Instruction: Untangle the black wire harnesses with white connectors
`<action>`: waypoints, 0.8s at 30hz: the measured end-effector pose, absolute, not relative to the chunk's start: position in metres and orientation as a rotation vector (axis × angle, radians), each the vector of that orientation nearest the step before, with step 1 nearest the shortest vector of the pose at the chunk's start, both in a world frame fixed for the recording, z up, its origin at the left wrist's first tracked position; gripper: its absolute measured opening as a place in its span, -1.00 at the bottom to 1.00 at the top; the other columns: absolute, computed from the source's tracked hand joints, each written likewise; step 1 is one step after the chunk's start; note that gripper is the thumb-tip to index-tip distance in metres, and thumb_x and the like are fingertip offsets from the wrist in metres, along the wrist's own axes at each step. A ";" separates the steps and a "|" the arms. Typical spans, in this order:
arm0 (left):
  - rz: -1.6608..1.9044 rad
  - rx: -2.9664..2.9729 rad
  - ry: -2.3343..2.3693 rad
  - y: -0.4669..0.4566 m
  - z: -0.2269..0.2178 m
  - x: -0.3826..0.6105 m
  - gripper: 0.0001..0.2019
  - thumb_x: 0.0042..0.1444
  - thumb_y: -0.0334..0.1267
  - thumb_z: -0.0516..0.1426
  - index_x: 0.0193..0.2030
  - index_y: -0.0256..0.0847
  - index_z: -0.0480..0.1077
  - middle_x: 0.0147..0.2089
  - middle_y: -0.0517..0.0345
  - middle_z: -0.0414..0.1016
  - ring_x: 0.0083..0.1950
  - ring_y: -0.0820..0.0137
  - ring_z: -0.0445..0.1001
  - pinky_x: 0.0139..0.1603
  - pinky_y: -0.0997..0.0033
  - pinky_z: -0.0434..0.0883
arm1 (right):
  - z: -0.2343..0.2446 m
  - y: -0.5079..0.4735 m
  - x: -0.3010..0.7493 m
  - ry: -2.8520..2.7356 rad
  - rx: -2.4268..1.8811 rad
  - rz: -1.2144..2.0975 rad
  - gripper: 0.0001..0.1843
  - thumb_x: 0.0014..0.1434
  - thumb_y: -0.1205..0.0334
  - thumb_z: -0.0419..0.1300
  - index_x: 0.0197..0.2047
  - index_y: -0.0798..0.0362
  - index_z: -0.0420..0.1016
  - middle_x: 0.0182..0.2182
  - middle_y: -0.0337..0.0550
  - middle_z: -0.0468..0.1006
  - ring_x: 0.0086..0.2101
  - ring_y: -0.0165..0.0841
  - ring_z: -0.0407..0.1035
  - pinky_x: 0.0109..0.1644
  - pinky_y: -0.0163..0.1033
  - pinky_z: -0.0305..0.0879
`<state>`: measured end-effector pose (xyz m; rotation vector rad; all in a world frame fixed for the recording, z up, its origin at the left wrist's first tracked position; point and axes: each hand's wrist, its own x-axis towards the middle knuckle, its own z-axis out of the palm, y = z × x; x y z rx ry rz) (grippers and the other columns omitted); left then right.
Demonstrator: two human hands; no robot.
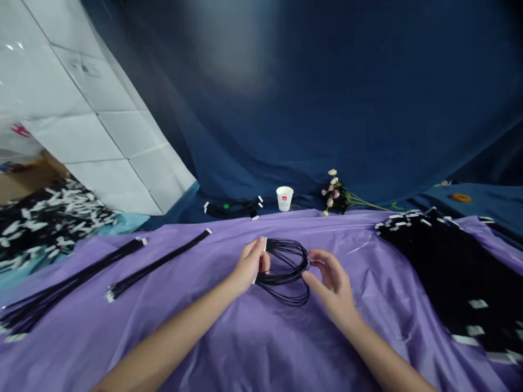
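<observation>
A looped bundle of black cables (pixel 286 279) is raised over the purple sheet, its white end connectors together on the left side. My left hand (pixel 249 267) is closed around those connector ends, thumb on top, fingers partly hidden behind. At the opposite side, where the loop bends, my right hand (pixel 333 286) has its thumb and fingers apart around the bend. The right thumb tip appears to touch the cables. To the left lie a straight black cable bundle (pixel 161 262) with white ends and a larger cable bundle (pixel 77 286), fanned out at its near end.
The purple sheet (pixel 196 321) covers the table. A big pile of black cables (pixel 445 267) lies right; another heap (pixel 53 218) is far left. Behind stand a paper cup (pixel 285 199), artificial flowers (pixel 337 193) and more cables (pixel 232 209), before a dark blue curtain (pixel 306 98).
</observation>
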<state>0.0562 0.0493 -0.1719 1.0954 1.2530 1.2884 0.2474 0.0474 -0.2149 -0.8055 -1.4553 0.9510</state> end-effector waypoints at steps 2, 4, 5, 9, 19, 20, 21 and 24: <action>1.370 1.076 1.234 0.046 -0.158 0.056 -0.48 0.08 0.28 0.04 -0.49 -0.19 0.14 -0.76 0.30 0.23 -0.71 0.55 0.14 -0.63 0.55 0.03 | -0.210 0.045 0.241 -1.396 -0.741 1.008 -0.28 0.05 -0.11 0.31 0.21 -0.10 0.20 0.16 0.05 0.33 0.11 -0.15 0.29 0.10 -0.04 0.31; 1.434 1.059 1.203 0.044 -0.144 0.058 -0.48 0.11 0.27 0.03 -0.50 -0.19 0.14 -0.76 0.29 0.22 -0.70 0.55 0.15 -0.62 0.55 0.05 | -0.199 0.041 0.232 -1.360 -0.638 1.145 -0.14 0.03 -0.26 0.24 0.31 -0.15 0.07 0.24 0.07 0.26 0.16 -0.09 0.27 0.10 0.03 0.32; 1.464 1.053 1.184 0.044 -0.137 0.058 -0.48 0.12 0.27 0.02 -0.50 -0.19 0.13 -0.76 0.29 0.22 -0.70 0.54 0.16 -0.62 0.55 0.06 | -0.191 0.040 0.226 -1.336 -0.566 1.257 -0.13 0.04 -0.30 0.21 0.32 -0.16 0.06 0.24 0.05 0.28 0.16 -0.07 0.27 0.10 0.06 0.31; 1.598 1.055 1.085 0.051 -0.103 0.056 -0.49 0.15 0.25 0.00 -0.51 -0.18 0.10 -0.75 0.30 0.20 -0.69 0.54 0.16 -0.60 0.54 0.10 | -0.142 0.038 0.200 -1.161 -0.325 1.603 -0.25 -0.07 -0.20 0.29 0.14 -0.09 0.27 0.11 0.04 0.43 0.10 -0.04 0.34 0.12 0.09 0.29; 1.770 1.265 0.981 0.075 -0.017 -0.013 -0.67 0.18 0.01 0.09 -0.42 -0.22 0.25 -0.69 0.27 0.31 -0.68 0.51 0.24 -0.66 0.56 0.14 | -0.055 0.080 0.164 -1.497 -0.688 1.162 -0.50 0.28 -0.23 -0.15 -0.45 0.00 0.16 -0.73 -0.45 -0.08 -0.72 -0.49 -0.19 -0.67 -0.33 -0.11; 1.792 1.298 1.002 0.077 -0.015 -0.022 -0.70 0.18 -0.01 0.09 -0.35 -0.23 0.31 -0.69 0.28 0.31 -0.68 0.51 0.24 -0.66 0.57 0.16 | -0.054 0.084 0.163 -1.577 -0.724 1.088 -0.48 0.28 -0.23 -0.11 -0.48 0.02 0.17 -0.71 -0.41 -0.02 -0.69 -0.50 -0.13 -0.63 -0.33 -0.12; 1.777 1.341 1.044 0.079 -0.014 -0.031 -0.72 0.19 -0.03 0.08 -0.30 -0.24 0.34 -0.68 0.27 0.33 -0.67 0.51 0.26 -0.65 0.57 0.18 | -0.054 0.088 0.163 -1.647 -0.762 0.999 -0.48 0.28 -0.21 -0.08 -0.51 0.03 0.16 -0.69 -0.38 0.04 -0.66 -0.50 -0.08 -0.59 -0.33 -0.13; 1.699 1.482 1.231 0.082 -0.013 -0.052 -0.74 0.19 -0.07 0.07 -0.28 -0.25 0.39 -0.63 0.23 0.37 -0.64 0.52 0.30 -0.63 0.60 0.23 | -0.057 0.101 0.160 -1.792 -0.892 0.723 -0.46 0.32 -0.11 -0.06 -0.58 0.05 0.08 -0.67 -0.31 0.12 -0.60 -0.48 -0.01 -0.50 -0.29 -0.17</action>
